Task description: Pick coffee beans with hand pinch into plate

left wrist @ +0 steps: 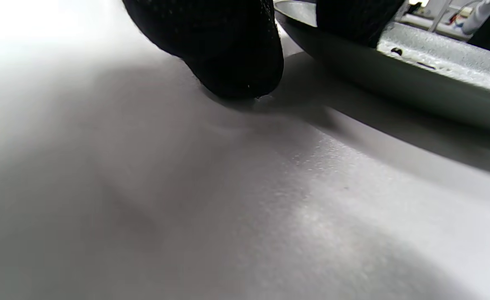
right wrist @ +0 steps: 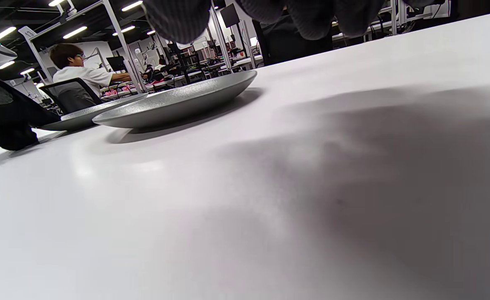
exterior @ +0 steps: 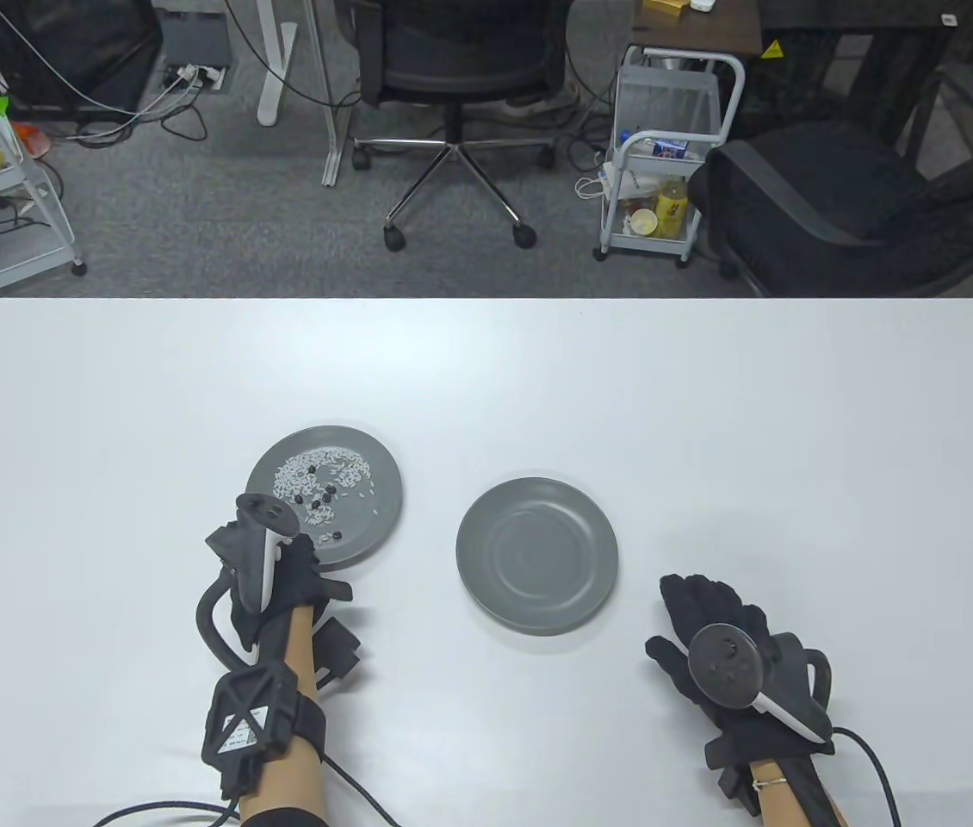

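My left hand (exterior: 280, 577) is resting at the near rim of the left plate (exterior: 383, 508), holding nothing I can see. The coffee beans (exterior: 314, 496) are lying just beyond my fingers, among rice. My right hand (exterior: 728, 655) is lying flat, farther away; the empty plate (exterior: 536, 556) is waiting between.

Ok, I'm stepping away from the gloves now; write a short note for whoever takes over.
Left hand: at the near rim of the round grey plate of white rice and dark coffee beans; grip not visible.
Right hand: flat on the white table, holding nothing.
Empty round grey plate: centre, between the hands.
Done: no beans moved.
Left: pinch every bean across.
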`<state>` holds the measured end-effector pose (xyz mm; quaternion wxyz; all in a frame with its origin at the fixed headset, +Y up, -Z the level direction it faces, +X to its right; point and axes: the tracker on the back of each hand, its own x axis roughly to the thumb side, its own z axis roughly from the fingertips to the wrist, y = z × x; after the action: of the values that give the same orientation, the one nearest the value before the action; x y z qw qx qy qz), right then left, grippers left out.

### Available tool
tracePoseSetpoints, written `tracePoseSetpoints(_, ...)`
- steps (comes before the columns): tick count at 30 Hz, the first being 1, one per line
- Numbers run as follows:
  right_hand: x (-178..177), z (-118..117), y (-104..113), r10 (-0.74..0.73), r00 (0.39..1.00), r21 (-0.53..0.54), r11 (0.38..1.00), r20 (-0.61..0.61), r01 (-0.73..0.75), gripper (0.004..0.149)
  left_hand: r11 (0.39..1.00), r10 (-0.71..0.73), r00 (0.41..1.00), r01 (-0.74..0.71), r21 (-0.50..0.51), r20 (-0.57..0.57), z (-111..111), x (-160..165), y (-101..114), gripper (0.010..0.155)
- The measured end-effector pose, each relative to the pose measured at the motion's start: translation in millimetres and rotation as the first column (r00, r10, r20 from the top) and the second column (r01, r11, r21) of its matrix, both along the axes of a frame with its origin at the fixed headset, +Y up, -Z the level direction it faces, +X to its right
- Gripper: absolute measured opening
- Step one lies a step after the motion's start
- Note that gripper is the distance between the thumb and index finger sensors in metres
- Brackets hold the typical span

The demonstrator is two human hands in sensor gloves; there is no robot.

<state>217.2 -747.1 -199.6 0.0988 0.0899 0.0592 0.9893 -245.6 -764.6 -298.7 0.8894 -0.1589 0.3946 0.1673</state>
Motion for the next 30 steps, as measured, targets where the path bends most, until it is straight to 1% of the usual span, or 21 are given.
tracePoseSetpoints(2, -1.2, 0.3, 0.3, 0.021, 1.0, 0.006, 1.0, -0.007, -0.021, 0.068, 0.998, 0.046, 0.998, -0.044, 0.047, -0.04, 1.7, -1.3, -0.8, 0.079)
tracePoseSetpoints(5, -0.7, -0.1, 0.4, 0.012, 1.0, 0.011, 1.0, -0.01, -0.012, 0.068, 0.98, 0.161, 0.981, -0.146, 0.136, -0.108, 7.4, -8.8, -4.7, 0.078)
tracePoseSetpoints(8, 0.0, -0.7, 0.5, -0.007, 1.0, 0.007, 1.0, -0.014, 0.007, 0.068, 0.936, 0.314, 0.939, -0.282, 0.209, -0.141, 14.6, -18.7, -7.6, 0.075)
tracePoseSetpoints(10, 0.0, -0.8, 0.5, -0.009, 1.0, 0.007, 1.0, -0.017, 0.009, 0.068, 0.897, 0.402, 0.906, -0.362, 0.253, -0.131, 19.6, -24.2, -9.6, 0.071)
tracePoseSetpoints(11, -0.2, -0.6, 0.4, -0.009, 1.0, 0.007, 1.0, -0.019, 0.009, 0.068, 0.856, 0.479, 0.869, -0.431, 0.286, -0.123, 23.1, -27.2, -11.3, 0.069)
tracePoseSetpoints(12, -0.3, -0.5, 0.3, -0.009, 1.0, 0.007, 1.0, -0.022, 0.009, 0.068, 0.796, 0.565, 0.817, -0.506, 0.333, -0.109, 26.6, -30.1, -13.2, 0.066)
tracePoseSetpoints(14, -0.6, -0.4, 0.2, -0.011, 1.0, 0.008, 1.0, -0.025, 0.011, 0.068, 0.711, 0.658, 0.746, -0.572, 0.409, -0.1, 31.5, -32.0, -14.4, 0.06)
tracePoseSetpoints(15, -0.8, -0.3, -0.1, -0.012, 1.0, 0.008, 1.0, -0.028, 0.012, 0.068, 0.668, 0.682, 0.729, -0.593, 0.449, -0.052, 33.9, -32.9, -14.6, 0.058)
tracePoseSetpoints(19, -1.0, 0.3, 0.0, -0.018, 0.999, 0.01, 1.0, -0.036, 0.019, 0.067, 0.583, 0.714, 0.699, -0.624, 0.52, 0.039, 45.0, -31.7, -3.6, 0.058)
tracePoseSetpoints(20, -1.0, 0.4, -0.1, -0.021, 0.999, 0.011, 1.0, -0.037, 0.022, 0.067, 0.55, 0.727, 0.683, -0.64, 0.537, 0.07, 48.6, -30.3, 0.7, 0.058)
tracePoseSetpoints(22, -1.3, 0.7, 0.0, -0.03, 0.999, 0.012, 0.999, -0.044, 0.031, 0.067, 0.461, 0.756, 0.636, -0.683, 0.566, 0.152, 55.4, -25.6, 10.6, 0.06)
tracePoseSetpoints(24, -2.3, 1.2, 0.3, -0.04, 0.998, 0.015, 0.999, -0.054, 0.04, 0.067, 0.383, 0.769, 0.591, -0.73, 0.566, 0.242, 65.9, -16.5, 24.5, 0.061)
tracePoseSetpoints(25, -2.8, 1.4, 0.6, -0.042, 0.997, 0.016, 0.999, -0.057, 0.043, 0.067, 0.368, 0.764, 0.584, -0.744, 0.557, 0.276, 70.6, -12.1, 29.7, 0.061)
tracePoseSetpoints(27, -4.5, 2.2, 1.4, -0.05, 0.996, 0.023, 0.998, -0.068, 0.051, 0.067, 0.364, 0.735, 0.583, -0.769, 0.525, 0.345, 81.7, -0.6, 39.3, 0.061)
tracePoseSetpoints(30, -7.8, 3.3, 2.5, -0.06, 0.994, 0.026, 0.998, -0.087, 0.062, 0.066, 0.352, 0.715, 0.554, -0.812, 0.465, 0.427, 94.9, 19.5, 44.1, 0.061)
